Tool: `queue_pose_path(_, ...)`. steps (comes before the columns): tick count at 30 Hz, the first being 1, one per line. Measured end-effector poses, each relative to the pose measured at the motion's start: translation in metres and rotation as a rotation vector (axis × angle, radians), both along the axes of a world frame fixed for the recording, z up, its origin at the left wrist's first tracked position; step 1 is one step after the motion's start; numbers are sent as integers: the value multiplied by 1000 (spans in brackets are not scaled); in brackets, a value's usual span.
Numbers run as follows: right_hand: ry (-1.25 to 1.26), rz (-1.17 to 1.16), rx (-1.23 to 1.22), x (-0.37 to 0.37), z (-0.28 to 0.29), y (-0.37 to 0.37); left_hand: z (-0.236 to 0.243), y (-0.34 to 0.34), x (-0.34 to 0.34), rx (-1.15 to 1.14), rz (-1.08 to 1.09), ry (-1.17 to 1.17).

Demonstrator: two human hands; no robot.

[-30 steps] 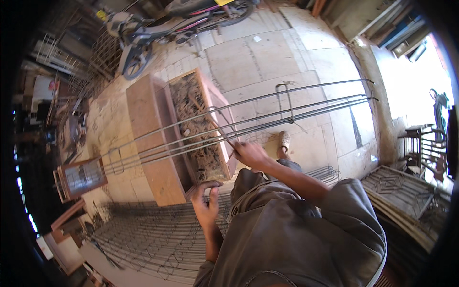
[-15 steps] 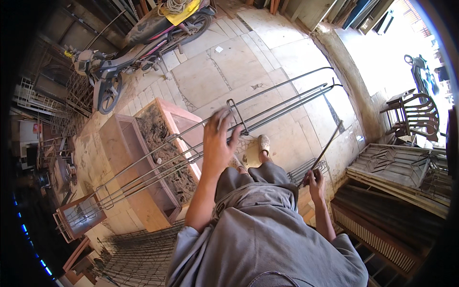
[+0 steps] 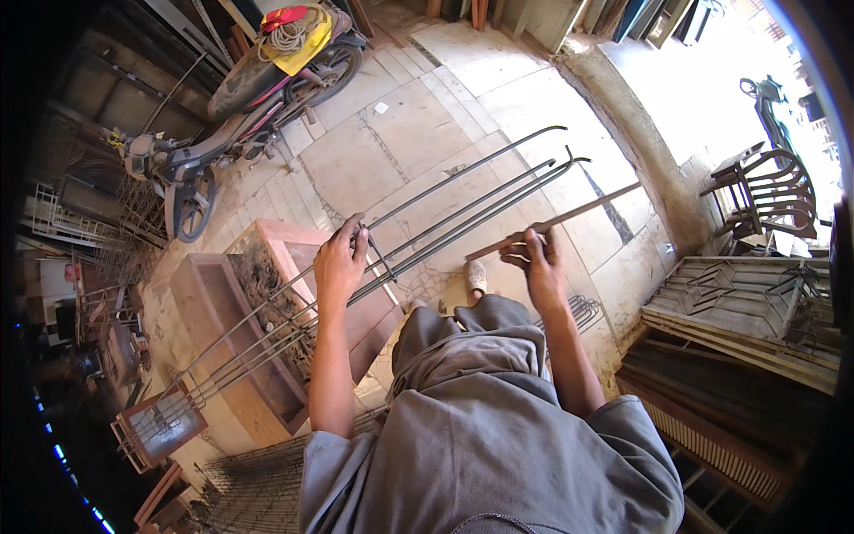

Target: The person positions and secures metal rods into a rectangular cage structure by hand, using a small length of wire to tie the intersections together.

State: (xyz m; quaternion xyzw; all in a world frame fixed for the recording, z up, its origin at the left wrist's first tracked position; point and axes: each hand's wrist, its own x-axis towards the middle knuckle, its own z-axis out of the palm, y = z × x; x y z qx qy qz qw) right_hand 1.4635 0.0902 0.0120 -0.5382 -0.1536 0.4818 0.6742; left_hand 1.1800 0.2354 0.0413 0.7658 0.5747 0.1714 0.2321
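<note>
A long cage of dark steel bars (image 3: 471, 199) with bent hooked ends lies slanting across an open wooden box (image 3: 209, 303), which holds dark debris. My left hand (image 3: 338, 258) is closed on the cage at the upper bar, by a square wire loop (image 3: 382, 261). The cage's far-left end lies over a small wood-framed pane (image 3: 185, 416). My right hand (image 3: 536, 262) grips a long brownish metal bar (image 3: 596, 198) with thumb and fingers, to the right of the cage and above the floor.
A motorbike (image 3: 182, 165) carrying coiled rope stands at upper left. At right are a wooden chair (image 3: 769, 191) and stacked lattice panels (image 3: 725, 298). Steel mesh (image 3: 258, 472) lies at lower left. My clog-shod foot (image 3: 474, 276) is on the tiled floor (image 3: 374, 151).
My left hand rose from below the box to the cage and has closed on it. My right hand swung right with the bar, then came up and forward, tilting it flatter.
</note>
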Motion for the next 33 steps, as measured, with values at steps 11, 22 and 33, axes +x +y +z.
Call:
queue_pose_path(11,118,313,-22,-45,-17,29,-7,-7,9,119,91,43)
queue_pose_path(22,160,265,-14,-76,-21,28,-14,-2,5,148,79,-152)
queue_pose_path(33,83,269,27,-75,-28,30,-19,3,1,174,6,-22)
